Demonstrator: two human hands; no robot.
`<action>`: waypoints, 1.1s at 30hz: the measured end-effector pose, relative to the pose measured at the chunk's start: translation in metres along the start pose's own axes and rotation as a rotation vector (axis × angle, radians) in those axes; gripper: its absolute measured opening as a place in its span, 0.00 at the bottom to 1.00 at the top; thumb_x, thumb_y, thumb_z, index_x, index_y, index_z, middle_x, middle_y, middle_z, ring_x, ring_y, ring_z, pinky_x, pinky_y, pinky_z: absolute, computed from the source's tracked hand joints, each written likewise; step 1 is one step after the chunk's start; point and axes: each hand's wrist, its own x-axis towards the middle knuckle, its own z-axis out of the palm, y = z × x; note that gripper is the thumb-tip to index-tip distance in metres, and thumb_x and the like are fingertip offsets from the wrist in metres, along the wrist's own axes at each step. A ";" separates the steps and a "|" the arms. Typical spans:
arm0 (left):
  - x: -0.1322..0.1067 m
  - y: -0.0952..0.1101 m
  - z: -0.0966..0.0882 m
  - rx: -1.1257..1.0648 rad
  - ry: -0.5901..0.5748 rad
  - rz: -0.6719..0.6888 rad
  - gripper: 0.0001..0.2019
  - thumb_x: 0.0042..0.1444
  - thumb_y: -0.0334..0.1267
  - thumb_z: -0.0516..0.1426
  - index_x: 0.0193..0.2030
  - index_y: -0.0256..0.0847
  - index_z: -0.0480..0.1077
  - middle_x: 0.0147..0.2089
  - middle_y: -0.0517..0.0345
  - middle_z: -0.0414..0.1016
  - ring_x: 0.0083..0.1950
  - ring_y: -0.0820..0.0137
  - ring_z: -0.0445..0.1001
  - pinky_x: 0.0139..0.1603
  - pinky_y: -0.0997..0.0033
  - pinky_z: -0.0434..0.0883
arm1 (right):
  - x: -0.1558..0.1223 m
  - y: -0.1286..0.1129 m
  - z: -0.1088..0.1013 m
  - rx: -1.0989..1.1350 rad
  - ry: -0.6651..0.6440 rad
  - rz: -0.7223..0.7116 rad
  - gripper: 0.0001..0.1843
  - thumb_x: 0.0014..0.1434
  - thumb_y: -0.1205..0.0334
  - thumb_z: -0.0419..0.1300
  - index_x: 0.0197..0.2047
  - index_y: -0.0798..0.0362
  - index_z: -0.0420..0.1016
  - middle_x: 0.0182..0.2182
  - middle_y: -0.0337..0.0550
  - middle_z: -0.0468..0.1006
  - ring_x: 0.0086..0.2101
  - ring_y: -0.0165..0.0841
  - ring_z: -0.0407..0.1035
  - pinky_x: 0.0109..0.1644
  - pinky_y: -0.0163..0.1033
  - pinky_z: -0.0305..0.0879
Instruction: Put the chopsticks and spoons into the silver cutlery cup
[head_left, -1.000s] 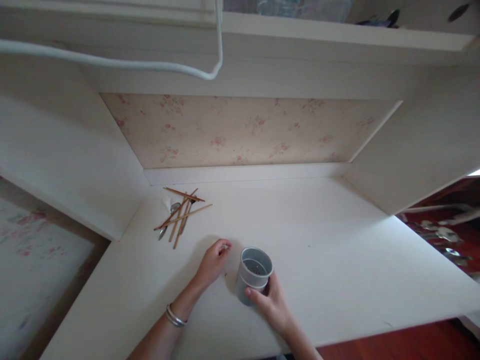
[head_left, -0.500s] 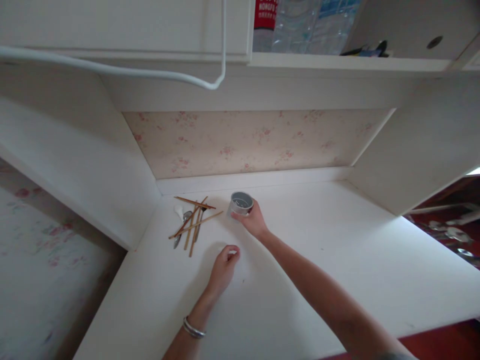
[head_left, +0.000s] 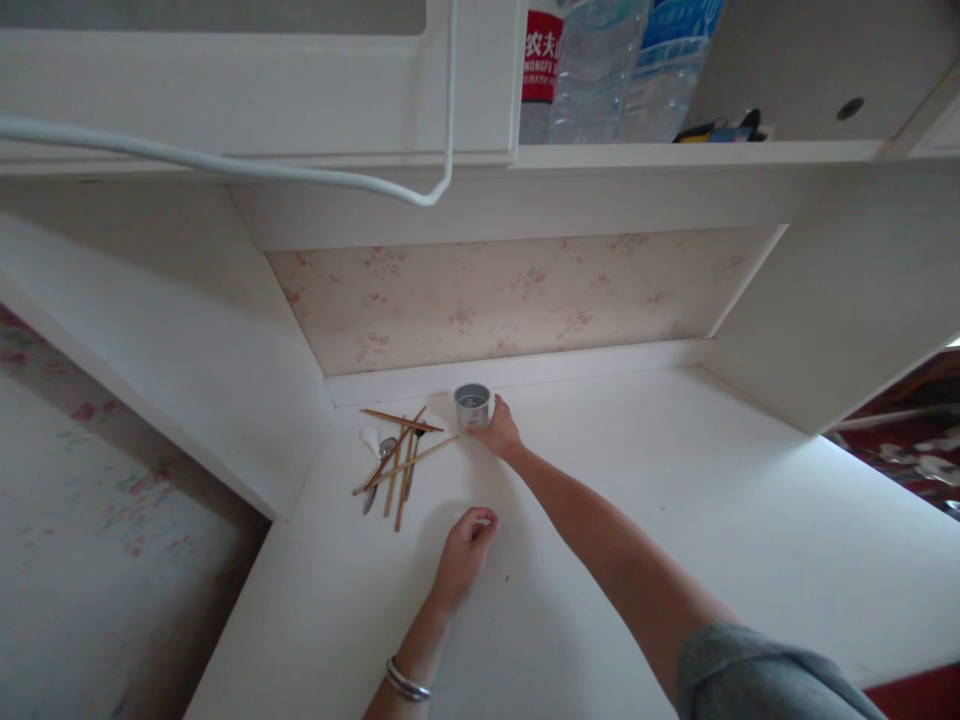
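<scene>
Head view: the right hand (head_left: 501,432) wraps its fingers round the perforated metal cup (head_left: 472,408), low enough to leave the mouth uncovered; the left hand (head_left: 462,557) curls narrowly, apparently empty.

Btls (head_left: 592,75) on shelf (head_left: 660,154); wht cord (head_left: 300,174); flwr wallpaper (head_left: 555,300)

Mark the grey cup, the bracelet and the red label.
Grey cup (head_left: 471,417): head view, on its front wall.
Bracelet (head_left: 408,682): head view, mid-band.
Red label (head_left: 541,58): head view, near its centre.
</scene>
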 end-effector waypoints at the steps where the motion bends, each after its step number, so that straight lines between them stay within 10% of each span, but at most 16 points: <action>1: 0.001 0.000 0.000 -0.006 0.005 -0.002 0.15 0.53 0.50 0.56 0.40 0.41 0.70 0.22 0.68 0.55 0.22 0.75 0.51 0.24 0.73 0.50 | -0.006 0.003 -0.004 -0.004 0.017 0.006 0.50 0.41 0.56 0.73 0.64 0.57 0.56 0.58 0.60 0.66 0.57 0.49 0.64 0.59 0.50 0.61; 5: 0.004 -0.001 0.002 -0.019 0.008 0.000 0.15 0.52 0.48 0.57 0.40 0.40 0.70 0.22 0.69 0.58 0.21 0.77 0.53 0.25 0.75 0.51 | -0.047 0.014 -0.023 -0.006 0.062 0.023 0.41 0.51 0.56 0.66 0.64 0.55 0.55 0.56 0.57 0.67 0.51 0.44 0.68 0.55 0.48 0.64; 11: 0.003 0.007 0.002 0.043 -0.013 0.050 0.11 0.51 0.38 0.53 0.39 0.38 0.72 0.24 0.64 0.65 0.27 0.73 0.63 0.31 0.75 0.59 | -0.149 0.014 -0.055 0.046 -0.144 -0.068 0.09 0.63 0.57 0.55 0.43 0.50 0.71 0.26 0.36 0.74 0.26 0.30 0.69 0.32 0.34 0.64; 16: 0.000 0.013 0.002 0.147 -0.061 0.126 0.08 0.51 0.36 0.50 0.29 0.40 0.70 0.29 0.60 0.70 0.36 0.68 0.69 0.40 0.72 0.64 | -0.208 0.012 -0.066 0.016 -0.317 -0.145 0.12 0.68 0.56 0.51 0.45 0.51 0.72 0.22 0.34 0.72 0.23 0.28 0.64 0.29 0.32 0.57; 33: -0.005 0.017 0.008 0.070 0.073 0.063 0.08 0.51 0.38 0.51 0.27 0.42 0.69 0.26 0.62 0.70 0.34 0.68 0.69 0.37 0.73 0.65 | -0.201 0.016 -0.066 0.087 -0.388 -0.091 0.06 0.62 0.64 0.54 0.37 0.52 0.72 0.21 0.33 0.69 0.21 0.26 0.60 0.26 0.31 0.52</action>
